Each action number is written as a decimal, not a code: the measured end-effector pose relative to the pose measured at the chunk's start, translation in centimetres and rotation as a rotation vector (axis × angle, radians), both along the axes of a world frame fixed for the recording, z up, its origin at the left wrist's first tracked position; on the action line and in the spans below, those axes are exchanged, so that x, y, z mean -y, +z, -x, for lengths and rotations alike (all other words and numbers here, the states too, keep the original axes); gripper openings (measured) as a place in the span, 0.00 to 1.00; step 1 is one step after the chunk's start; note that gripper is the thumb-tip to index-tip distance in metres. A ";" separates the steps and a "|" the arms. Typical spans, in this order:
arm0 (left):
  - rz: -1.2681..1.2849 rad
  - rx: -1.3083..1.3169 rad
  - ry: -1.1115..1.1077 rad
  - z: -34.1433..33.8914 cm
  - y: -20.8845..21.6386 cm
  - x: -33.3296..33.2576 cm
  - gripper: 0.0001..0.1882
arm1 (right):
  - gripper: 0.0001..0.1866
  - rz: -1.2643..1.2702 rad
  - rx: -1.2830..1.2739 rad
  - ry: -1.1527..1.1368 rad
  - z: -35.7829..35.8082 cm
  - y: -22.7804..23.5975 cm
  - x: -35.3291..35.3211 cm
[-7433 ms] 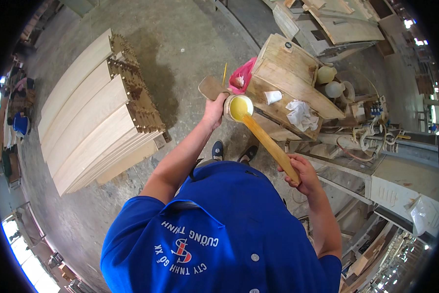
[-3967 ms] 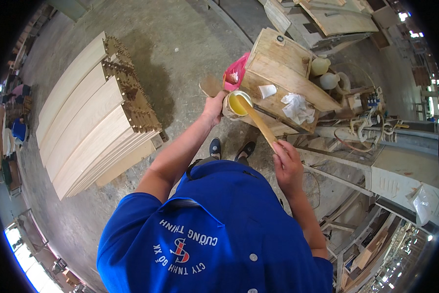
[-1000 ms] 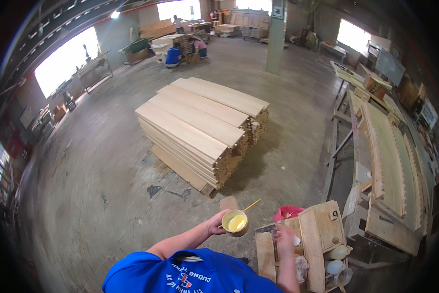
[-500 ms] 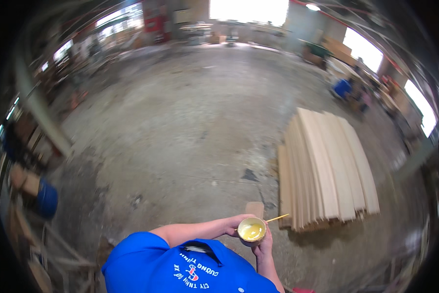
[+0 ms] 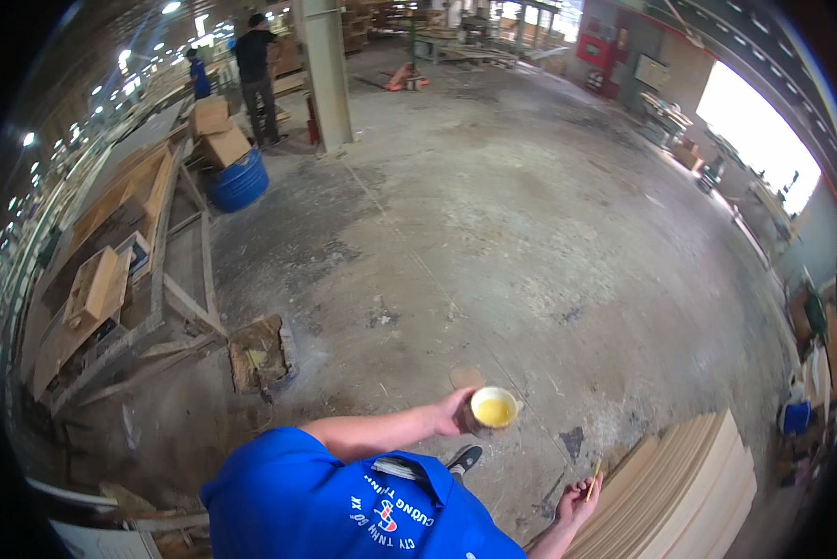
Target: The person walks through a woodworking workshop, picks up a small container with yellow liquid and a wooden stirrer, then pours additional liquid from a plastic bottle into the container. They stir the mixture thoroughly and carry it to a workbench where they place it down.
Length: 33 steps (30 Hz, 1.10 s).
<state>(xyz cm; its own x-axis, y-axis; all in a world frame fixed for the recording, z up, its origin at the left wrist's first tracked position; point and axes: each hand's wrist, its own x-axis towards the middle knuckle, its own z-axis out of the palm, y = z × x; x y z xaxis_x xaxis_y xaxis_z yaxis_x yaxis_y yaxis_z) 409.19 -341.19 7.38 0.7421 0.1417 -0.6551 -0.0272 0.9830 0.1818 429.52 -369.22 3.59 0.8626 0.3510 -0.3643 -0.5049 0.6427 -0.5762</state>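
Note:
My left hand (image 5: 453, 413) is closed around the side of a pale cup (image 5: 479, 424) with yellow liquid (image 5: 496, 412) inside; the cup is upright in front of my torso. Just beyond that hand shows the rounded end of a flat tan piece (image 5: 467, 376); whether I hold it too is unclear. My right hand (image 5: 578, 501), low and to the right, pinches a thin yellow stick (image 5: 594, 479) that points up. Beside it stands a stack of pale wooden boards (image 5: 684, 484), which the hand appears not to touch.
At left is a wooden-framed workbench (image 5: 162, 233) with wooden boxes on it. A blue drum (image 5: 239, 182) holding cardboard boxes stands by a pillar (image 5: 325, 84). A person in dark clothes (image 5: 256, 74) is at the back left. A dirty tray (image 5: 262, 356) lies on the concrete floor (image 5: 493, 252).
My view has swung left, bringing the workbench and pillar closer. My hands have parted: the right has left the cup and moved right with the stick, while the left keeps the cup.

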 end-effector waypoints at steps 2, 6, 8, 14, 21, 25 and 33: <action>-0.067 0.070 0.127 0.2 -0.6 -3.1 0.21 | 0.22 -0.006 -0.051 -0.029 -2.8 -0.3 -1.4; -0.194 0.002 0.273 -0.8 -0.1 -8.3 0.23 | 0.14 0.068 0.023 -0.035 -8.5 0.0 -3.9; -0.282 0.020 0.289 -2.2 1.2 -10.4 0.23 | 0.10 0.200 0.135 0.016 -11.6 0.2 -6.0; -0.533 0.037 0.397 -2.6 2.0 -15.9 0.21 | 0.06 0.354 0.517 0.242 -16.0 4.1 -19.3; -0.501 -0.128 0.626 1.5 2.0 -23.7 0.17 | 0.10 0.376 0.851 0.716 -14.7 8.5 -38.9; -0.641 -0.035 0.688 6.3 1.2 -29.9 0.18 | 0.13 0.205 1.009 0.990 -10.7 11.1 -51.7; -0.600 -0.250 0.616 9.2 4.5 -43.5 0.17 | 0.13 -0.188 1.140 1.328 -0.7 17.0 -71.0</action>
